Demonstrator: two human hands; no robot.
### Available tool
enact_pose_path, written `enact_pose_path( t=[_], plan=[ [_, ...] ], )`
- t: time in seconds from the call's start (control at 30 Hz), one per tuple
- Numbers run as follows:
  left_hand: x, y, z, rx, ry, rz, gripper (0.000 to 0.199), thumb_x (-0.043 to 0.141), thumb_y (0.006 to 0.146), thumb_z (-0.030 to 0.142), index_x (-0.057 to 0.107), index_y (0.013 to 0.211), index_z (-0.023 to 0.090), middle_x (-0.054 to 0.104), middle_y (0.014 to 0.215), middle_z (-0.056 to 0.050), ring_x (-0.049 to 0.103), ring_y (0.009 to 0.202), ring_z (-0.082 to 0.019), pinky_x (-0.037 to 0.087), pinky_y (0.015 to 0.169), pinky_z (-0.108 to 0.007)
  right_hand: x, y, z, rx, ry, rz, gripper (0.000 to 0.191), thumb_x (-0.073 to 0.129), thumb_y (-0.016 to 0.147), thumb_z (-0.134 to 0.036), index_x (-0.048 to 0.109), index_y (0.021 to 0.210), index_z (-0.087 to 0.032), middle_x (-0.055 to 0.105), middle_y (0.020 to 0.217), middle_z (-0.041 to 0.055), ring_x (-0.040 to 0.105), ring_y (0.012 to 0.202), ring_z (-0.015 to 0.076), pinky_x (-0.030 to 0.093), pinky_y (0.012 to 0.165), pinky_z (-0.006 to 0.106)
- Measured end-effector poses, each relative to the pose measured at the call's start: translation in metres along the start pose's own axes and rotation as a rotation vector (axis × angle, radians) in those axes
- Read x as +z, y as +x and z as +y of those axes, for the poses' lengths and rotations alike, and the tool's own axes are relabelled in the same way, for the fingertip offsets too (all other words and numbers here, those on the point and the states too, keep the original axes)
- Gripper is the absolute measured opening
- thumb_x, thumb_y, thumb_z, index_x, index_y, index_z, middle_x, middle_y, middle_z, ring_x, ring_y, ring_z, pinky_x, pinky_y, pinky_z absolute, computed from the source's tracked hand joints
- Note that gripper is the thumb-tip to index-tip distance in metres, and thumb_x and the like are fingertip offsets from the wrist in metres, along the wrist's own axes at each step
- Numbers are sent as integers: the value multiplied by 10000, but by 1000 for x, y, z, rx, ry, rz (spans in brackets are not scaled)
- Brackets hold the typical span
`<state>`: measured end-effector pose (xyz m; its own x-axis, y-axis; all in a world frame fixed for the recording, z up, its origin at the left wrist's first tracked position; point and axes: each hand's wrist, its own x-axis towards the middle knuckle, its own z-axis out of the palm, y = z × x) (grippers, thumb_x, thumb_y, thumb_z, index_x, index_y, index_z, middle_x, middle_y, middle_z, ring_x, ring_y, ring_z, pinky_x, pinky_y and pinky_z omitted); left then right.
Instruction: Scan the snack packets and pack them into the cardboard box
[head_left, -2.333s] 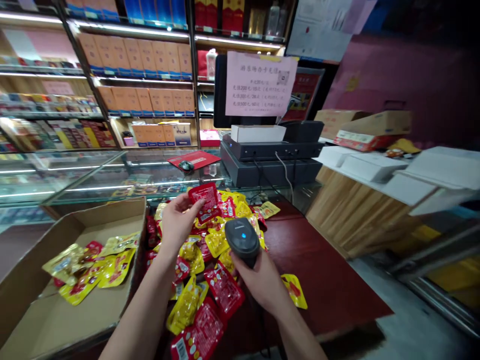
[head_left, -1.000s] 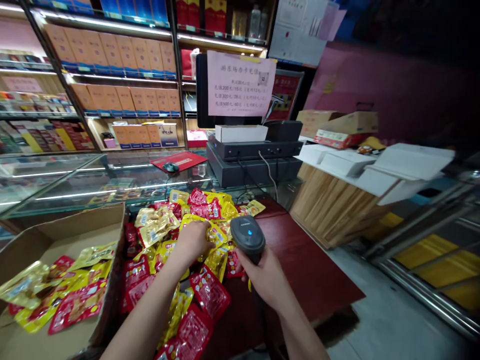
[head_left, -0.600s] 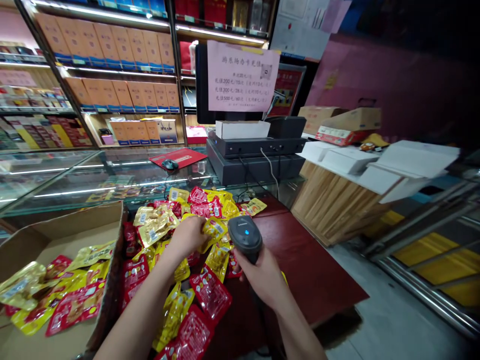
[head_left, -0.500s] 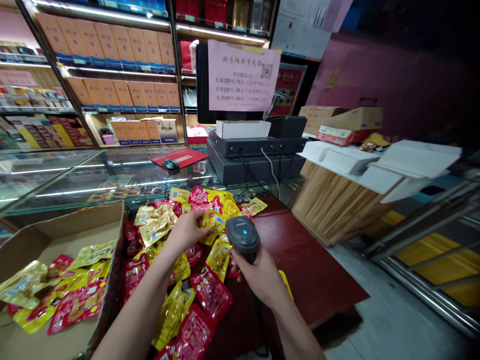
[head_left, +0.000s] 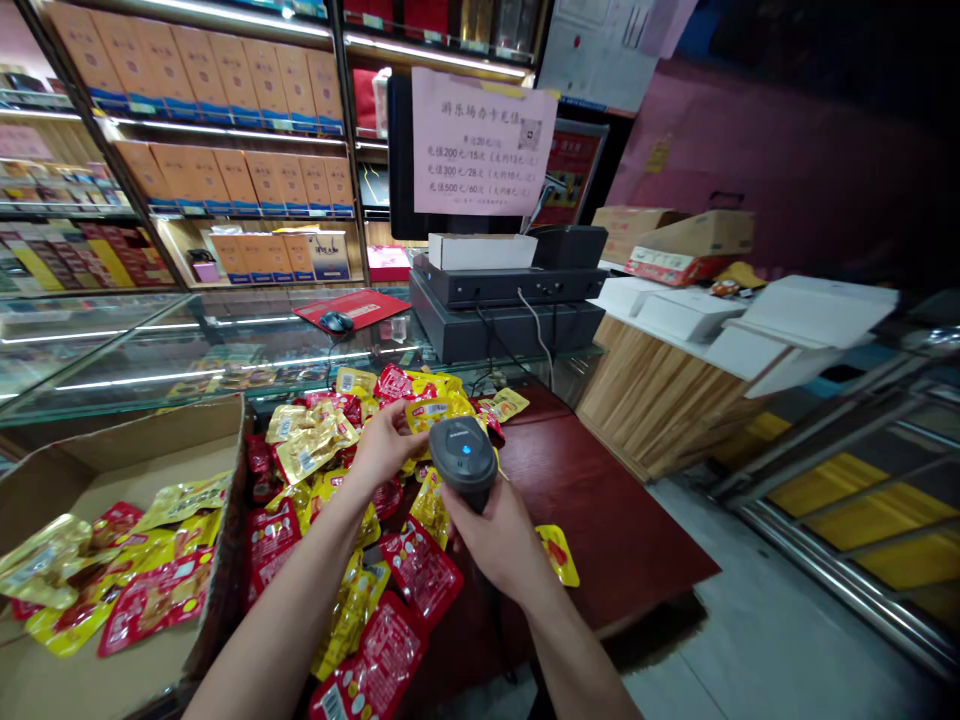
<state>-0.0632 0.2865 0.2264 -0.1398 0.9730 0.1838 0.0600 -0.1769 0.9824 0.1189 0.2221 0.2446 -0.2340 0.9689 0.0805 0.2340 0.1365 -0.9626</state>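
Observation:
My right hand is wrapped round the handle of a dark barcode scanner, whose top shows a blue light. Its head points forward and left, close to a yellow snack packet. That packet is pinched at its left edge by my left hand, with a barcode facing the scanner side. Below and around both hands lies a heap of red packets, yellow packets and gold packets. A single yellow packet rests on the table right of my right wrist.
An open cardboard box with several packets stands at left on the dark red table. Behind are a glass counter, a mouse, a cash drawer and a monitor with a paper sign. White boxes sit at right.
The scanner and my right hand have shifted left, nearer the packet in my left hand. That packet has risen slightly. The lone yellow packet at right now shows more fully.

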Motion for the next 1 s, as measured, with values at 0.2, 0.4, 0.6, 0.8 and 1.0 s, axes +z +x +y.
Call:
enact_pose_path(
  t=[0.2,0.4,0.6,0.8,1.0],
  plan=[
    [3,-2,4,-5,88,21,371,882,548,358,656,782,181,737,702,2,688,666,-180,536,635,-268,4,0,0,-47,13,36,224,670,828,-365,718,975,-203,752,701,47,766,783,279,563,578,304],
    [6,-3,10,-12,42,11,388,887,523,326,649,793,178,761,753,-27,710,705,-201,550,668,-285,5,0,0,-36,-9,34,221,662,837,-385,710,953,-203,732,656,40,762,754,278,566,588,307],
    [4,-4,11,-14,31,-2,355,878,536,285,647,784,181,768,765,-27,717,703,-203,566,702,-303,5,-1,-1,-30,-13,14,230,644,847,-389,690,972,-201,717,642,33,757,750,279,554,584,310],
    [1,-1,2,3,46,-25,347,859,574,314,641,809,181,765,790,-39,707,713,-198,543,684,-288,4,-2,0,-19,-16,4,239,642,841,-402,678,957,-196,716,643,37,745,700,274,536,552,307],
    [1,-3,5,8,110,8,307,841,574,290,627,765,181,723,708,-2,662,657,-168,512,626,-253,4,-2,-1,-29,-12,10,241,638,846,-394,688,977,-198,738,682,46,743,693,267,528,542,300]
  ],
)
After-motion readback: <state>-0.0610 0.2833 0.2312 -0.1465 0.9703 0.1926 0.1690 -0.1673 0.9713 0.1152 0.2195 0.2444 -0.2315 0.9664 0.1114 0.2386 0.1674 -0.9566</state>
